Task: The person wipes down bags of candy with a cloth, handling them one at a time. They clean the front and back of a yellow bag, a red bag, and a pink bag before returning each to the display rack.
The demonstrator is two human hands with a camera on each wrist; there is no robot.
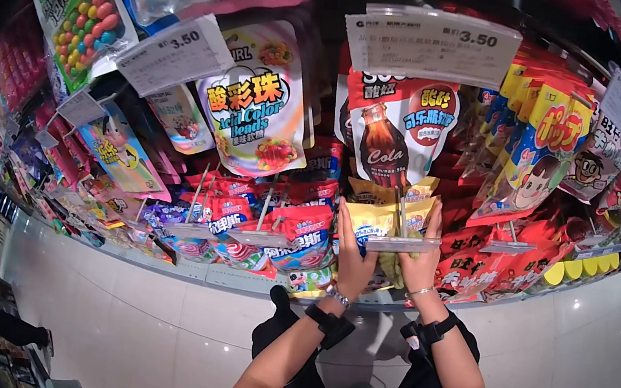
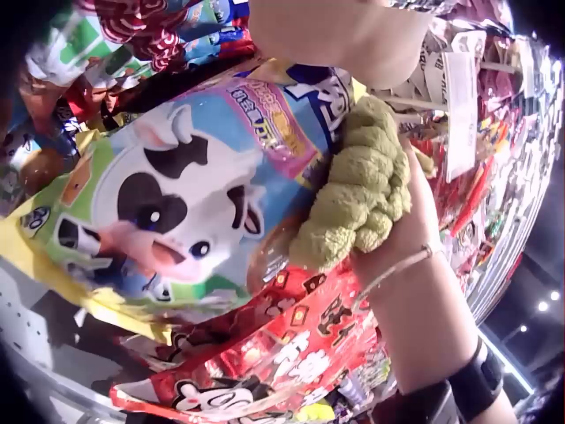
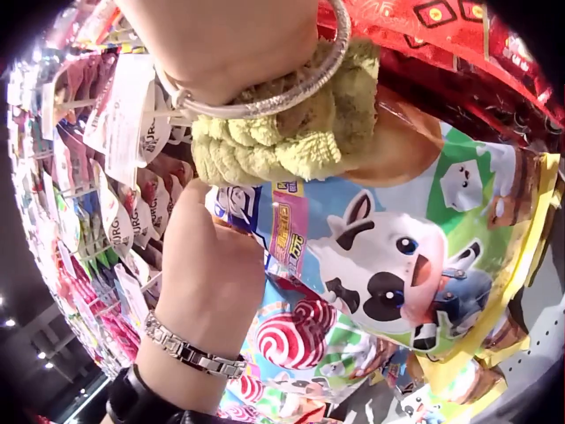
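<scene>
A yellow-edged candy bag [image 1: 371,223] with a cartoon cow hangs on a low display hook, between my two hands. My left hand [image 1: 353,262] lies along its left side with straight fingers pointing up. On the other side, my right hand [image 1: 418,266] has fingers extended along the bag's edge and holds a bunched green cloth [image 2: 353,190] in its palm. The cow print on the bag [image 2: 190,190] faces outward in the left wrist view. From the right wrist, the cloth [image 3: 282,146] overlaps the bag's upper part, and the left hand [image 3: 212,265] is across from it.
Red candy bags [image 1: 483,262] hang to the right, and lollipop bags [image 1: 297,232] to the left. Above hangs a cola gummy bag [image 1: 395,130] under a price tag [image 1: 430,46]. A clear hook label [image 1: 402,244] juts out between my hands. Pale floor tiles [image 1: 149,322] lie below.
</scene>
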